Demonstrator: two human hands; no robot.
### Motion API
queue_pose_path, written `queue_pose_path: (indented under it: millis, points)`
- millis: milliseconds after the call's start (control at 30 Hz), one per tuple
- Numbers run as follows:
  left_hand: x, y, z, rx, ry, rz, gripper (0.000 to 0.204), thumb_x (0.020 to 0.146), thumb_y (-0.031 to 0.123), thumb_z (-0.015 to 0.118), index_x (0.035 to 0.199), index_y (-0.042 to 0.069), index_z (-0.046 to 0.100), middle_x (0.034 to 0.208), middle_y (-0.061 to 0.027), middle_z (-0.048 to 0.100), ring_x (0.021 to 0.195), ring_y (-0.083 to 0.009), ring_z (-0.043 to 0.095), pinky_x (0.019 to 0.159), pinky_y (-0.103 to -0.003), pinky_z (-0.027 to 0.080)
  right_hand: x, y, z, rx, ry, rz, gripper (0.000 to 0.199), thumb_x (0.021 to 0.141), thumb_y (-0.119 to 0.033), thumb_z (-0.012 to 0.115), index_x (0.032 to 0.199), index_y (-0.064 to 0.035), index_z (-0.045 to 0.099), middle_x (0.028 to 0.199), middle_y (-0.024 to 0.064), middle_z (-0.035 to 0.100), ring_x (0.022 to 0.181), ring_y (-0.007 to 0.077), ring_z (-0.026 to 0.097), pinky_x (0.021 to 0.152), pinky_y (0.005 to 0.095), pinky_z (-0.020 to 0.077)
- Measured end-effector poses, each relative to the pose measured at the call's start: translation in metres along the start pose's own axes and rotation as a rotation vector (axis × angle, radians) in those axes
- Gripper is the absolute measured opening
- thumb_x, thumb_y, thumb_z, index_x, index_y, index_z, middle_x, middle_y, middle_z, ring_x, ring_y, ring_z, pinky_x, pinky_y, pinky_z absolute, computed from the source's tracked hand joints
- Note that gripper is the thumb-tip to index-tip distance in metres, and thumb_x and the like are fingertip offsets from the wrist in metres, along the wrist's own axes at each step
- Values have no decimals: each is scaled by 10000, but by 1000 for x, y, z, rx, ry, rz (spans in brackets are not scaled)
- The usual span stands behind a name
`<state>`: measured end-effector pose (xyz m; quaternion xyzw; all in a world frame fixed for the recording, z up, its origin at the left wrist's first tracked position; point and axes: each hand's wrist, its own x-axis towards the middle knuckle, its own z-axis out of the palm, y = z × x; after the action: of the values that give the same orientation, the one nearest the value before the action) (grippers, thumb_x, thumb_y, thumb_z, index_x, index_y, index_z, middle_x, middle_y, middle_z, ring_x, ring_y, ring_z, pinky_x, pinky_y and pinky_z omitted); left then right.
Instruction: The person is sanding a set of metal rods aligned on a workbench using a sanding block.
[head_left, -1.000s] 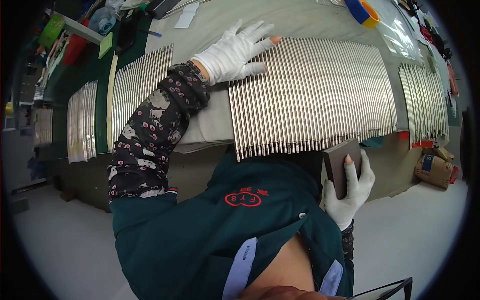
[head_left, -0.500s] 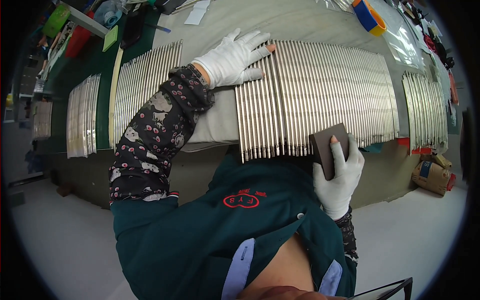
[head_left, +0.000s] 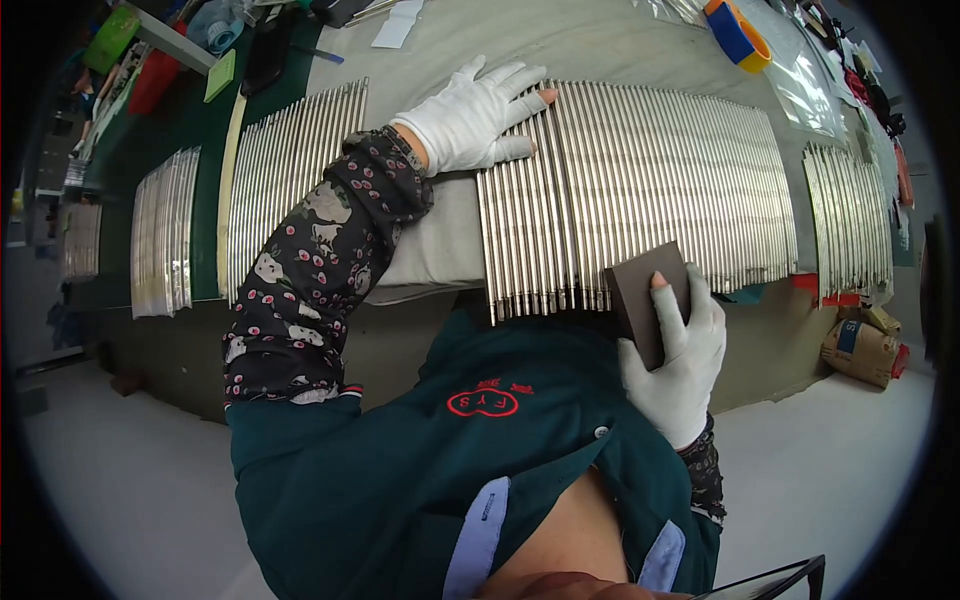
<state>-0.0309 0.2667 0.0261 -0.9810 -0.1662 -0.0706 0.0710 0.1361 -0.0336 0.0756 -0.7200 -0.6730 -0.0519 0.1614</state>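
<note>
Long thin silvery metal rods [head_left: 680,180] lie side by side in a wide row before me, their near ends by the table's front edge. A slim dark gap sets off a narrower bunch of rods [head_left: 522,240] at the row's left. My left hand [head_left: 475,118], in a white glove with bare fingertips, lies spread over the far ends of that bunch. At the near edge my right hand [head_left: 685,365], gloved likewise, grips a flat dark grey-brown block [head_left: 634,300]. The block lies against the near rod ends and hides some of them.
More rods [head_left: 298,170] lie to the left beyond bare cloth, with a wrapped bundle [head_left: 165,235] farther left. Another rod group [head_left: 848,225] lies at the right. A blue and orange tape roll [head_left: 738,35] and a dark phone [head_left: 266,52] rest at the back.
My left hand has shifted slightly right, and the narrower bunch of rods has moved right with it. My right hand has brought the block a little to the left.
</note>
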Motion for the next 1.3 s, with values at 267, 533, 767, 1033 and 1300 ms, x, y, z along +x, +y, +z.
queue_pose_path:
  millis: [267, 533, 767, 1033, 1300]
  points:
    - [9, 9, -2, -22, 19, -23, 630, 919, 457, 482, 1426, 108, 345, 1482, -144, 315, 1363, -310, 310, 1114, -531, 221, 4, -9, 5, 18, -5, -47, 755, 589, -184, 766, 1291, -137, 492, 1326, 227, 410, 1059, 368, 487, 867, 435, 405]
    - [11, 9, 4, -7, 50, -42, 635, 918, 479, 476, 1431, 128, 346, 1484, -129, 320, 1363, -301, 316, 1116, -519, 226, 9, -14, 6, -15, -17, -79, 760, 579, -202, 776, 1283, -131, 501, 1335, 219, 405, 1071, 358, 476, 868, 429, 395]
    - [6, 9, -2, -29, 24, -48, 626, 919, 463, 484, 1429, 128, 346, 1488, -126, 309, 1367, -295, 307, 1117, -514, 235, 5, -14, 11, 1, -78, -67, 799, 576, -213, 783, 1311, -131, 480, 1355, 225, 389, 1121, 361, 456, 870, 420, 386]
    - [1, 5, -1, -43, 19, -47, 635, 910, 450, 506, 1429, 122, 343, 1483, -131, 310, 1363, -301, 310, 1115, -517, 239, 14, -16, -5, 31, -197, -83, 837, 567, -181, 800, 1327, -106, 456, 1367, 255, 358, 1104, 390, 470, 901, 437, 422]
    - [-6, 8, -6, -73, -3, -142, 759, 867, 574, 507, 1444, 119, 317, 1498, -163, 254, 1386, -337, 250, 1111, -573, 206, 16, -31, -10, 100, -156, -41, 841, 559, -226, 836, 1316, -141, 479, 1347, 261, 341, 1086, 402, 474, 866, 446, 461]
